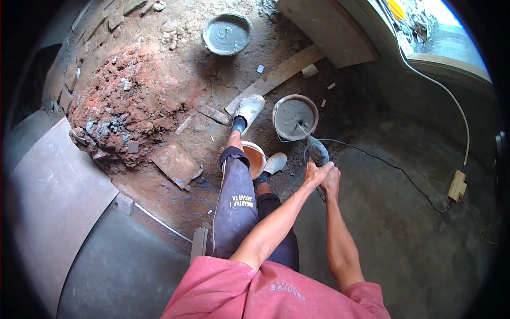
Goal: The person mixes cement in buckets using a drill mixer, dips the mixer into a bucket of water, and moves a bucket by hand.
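Note:
Both hands are closed around a power drill [318,152] at the middle right of the head view. My left hand [315,174] grips its body, and my right hand [331,183] is wrapped round the rear end beside it. A thin metal shaft [303,128] runs from the drill into wet grey mortar [294,116]. That mortar fills much of a round bucket [314,106] with a wire handle, on the floor in front of me. The shaft's lower end is hidden in the mix.
A second bucket of grey mix [248,26] stands farther off. An orange-lined bucket [255,157] sits between my feet. Reddish soil [122,101] is heaped at left, near loose boards [178,164]. The drill's black cable [393,166] reaches a yellowish socket block [457,186] at right.

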{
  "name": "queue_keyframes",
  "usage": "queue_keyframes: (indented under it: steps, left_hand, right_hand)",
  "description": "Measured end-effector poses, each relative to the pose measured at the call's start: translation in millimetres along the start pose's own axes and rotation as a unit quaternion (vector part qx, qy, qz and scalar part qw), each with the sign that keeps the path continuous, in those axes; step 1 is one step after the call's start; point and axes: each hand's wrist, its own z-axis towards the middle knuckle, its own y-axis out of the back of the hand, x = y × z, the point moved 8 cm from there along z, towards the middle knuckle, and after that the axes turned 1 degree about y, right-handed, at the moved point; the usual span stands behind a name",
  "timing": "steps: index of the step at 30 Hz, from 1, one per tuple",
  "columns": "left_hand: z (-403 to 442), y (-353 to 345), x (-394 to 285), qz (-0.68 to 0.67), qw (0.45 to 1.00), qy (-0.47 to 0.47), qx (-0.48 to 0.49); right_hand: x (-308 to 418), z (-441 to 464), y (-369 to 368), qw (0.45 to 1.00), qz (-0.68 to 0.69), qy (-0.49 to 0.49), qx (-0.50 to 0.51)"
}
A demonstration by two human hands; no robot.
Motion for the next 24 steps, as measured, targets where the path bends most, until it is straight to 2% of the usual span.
queue_keyframes:
  steps: [5, 6, 7, 9, 11, 16, 24]
  left_hand:
    - [-1, 5, 14, 0.001, 1.0, 0.015, -0.016]
    - [0, 9, 9, 0.004, 0.999, -0.026, -0.029]
    - [-1, 10, 12, 0.004, 0.999, -0.024, -0.029]
    - [1, 14, 17, 0.0, 1.0, -0.003, -0.026]
    - [1, 18, 18, 0.001, 0.999, -0.005, -0.038]
    - [5, 33, 8, -0.019, 0.996, -0.048, -0.075]
    - [13, 40, -20, -0.026, 0.995, -0.065, -0.072]
  right_hand:
    - [4, -13, -2, 1.0, 0.001, -0.005, 0.017]
    - [8, -10, -5, 1.0, 0.007, 0.0, 0.018]
    - [7, -12, -6, 1.0, 0.006, -0.001, 0.019]
    - [19, -12, -7, 0.998, -0.004, 0.058, -0.001]
    - [21, -13, -11, 0.998, -0.009, 0.056, -0.003]
    - [33, -5, -19, 0.998, 0.005, 0.069, 0.003]
    - [61, -2, -9, 0.998, -0.003, 0.054, 0.024]
